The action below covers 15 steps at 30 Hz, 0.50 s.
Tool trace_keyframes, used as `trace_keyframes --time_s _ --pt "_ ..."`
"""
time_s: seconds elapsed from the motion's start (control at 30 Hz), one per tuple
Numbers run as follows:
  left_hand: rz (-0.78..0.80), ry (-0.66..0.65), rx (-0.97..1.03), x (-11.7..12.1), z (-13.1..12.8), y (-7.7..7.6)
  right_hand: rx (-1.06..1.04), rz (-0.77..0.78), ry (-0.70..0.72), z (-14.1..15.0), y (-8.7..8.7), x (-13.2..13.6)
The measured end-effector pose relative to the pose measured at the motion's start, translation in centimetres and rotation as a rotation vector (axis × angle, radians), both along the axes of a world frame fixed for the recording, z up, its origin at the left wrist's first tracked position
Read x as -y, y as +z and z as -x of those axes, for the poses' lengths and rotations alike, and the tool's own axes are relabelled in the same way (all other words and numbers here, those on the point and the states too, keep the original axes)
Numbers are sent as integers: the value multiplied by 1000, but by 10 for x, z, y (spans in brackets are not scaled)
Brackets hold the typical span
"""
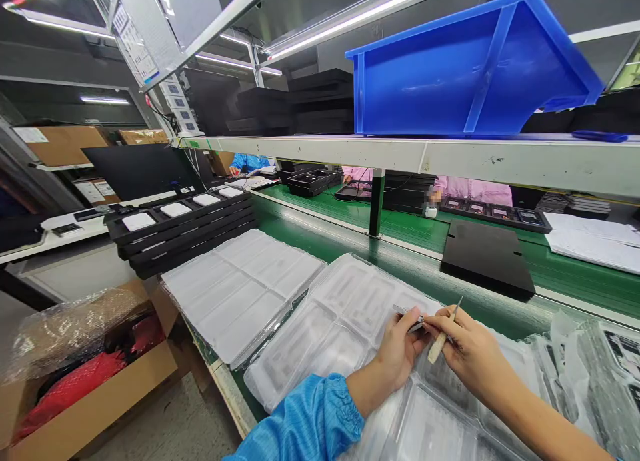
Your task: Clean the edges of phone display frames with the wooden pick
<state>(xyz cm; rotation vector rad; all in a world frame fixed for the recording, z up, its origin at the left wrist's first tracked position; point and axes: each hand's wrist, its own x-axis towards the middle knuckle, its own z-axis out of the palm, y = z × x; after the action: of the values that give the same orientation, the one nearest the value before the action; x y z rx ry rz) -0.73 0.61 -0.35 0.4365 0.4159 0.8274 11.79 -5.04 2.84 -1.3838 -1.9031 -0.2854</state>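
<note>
My left hand (pixel 397 351) is closed on a small thin flat part (pixel 416 324), its fingers hiding most of it. Close beside it, my right hand (pixel 465 344) grips a slim pointed tool with a beige handle (pixel 437 349); its metal tip points up and away. The right fingertips meet the edge of the flat part, though I cannot make out exactly what they pinch. Below both hands lie clear plastic compartment trays (pixel 345 288). To their left is another translucent tray stack (pixel 240 281) with white compartments.
A black slab (pixel 485 258) rests on the green bench beyond my hands. Bagged parts (pixel 595 368) crowd the right side. Black trays (pixel 185 231) are stacked at left. Overhead, a shelf (pixel 300 148) carries a blue bin (pixel 450 74). Co-workers in pink and blue sleeves sit opposite.
</note>
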Motion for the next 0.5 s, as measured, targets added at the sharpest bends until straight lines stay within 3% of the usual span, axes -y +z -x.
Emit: trace_keyframes --time_s 0.23,0.5 --pt "-21 24 4 2 0 1 125 -54 -59 2 0 3" --pt "81 -36 38 0 0 -1 179 -99 -86 7 9 5"
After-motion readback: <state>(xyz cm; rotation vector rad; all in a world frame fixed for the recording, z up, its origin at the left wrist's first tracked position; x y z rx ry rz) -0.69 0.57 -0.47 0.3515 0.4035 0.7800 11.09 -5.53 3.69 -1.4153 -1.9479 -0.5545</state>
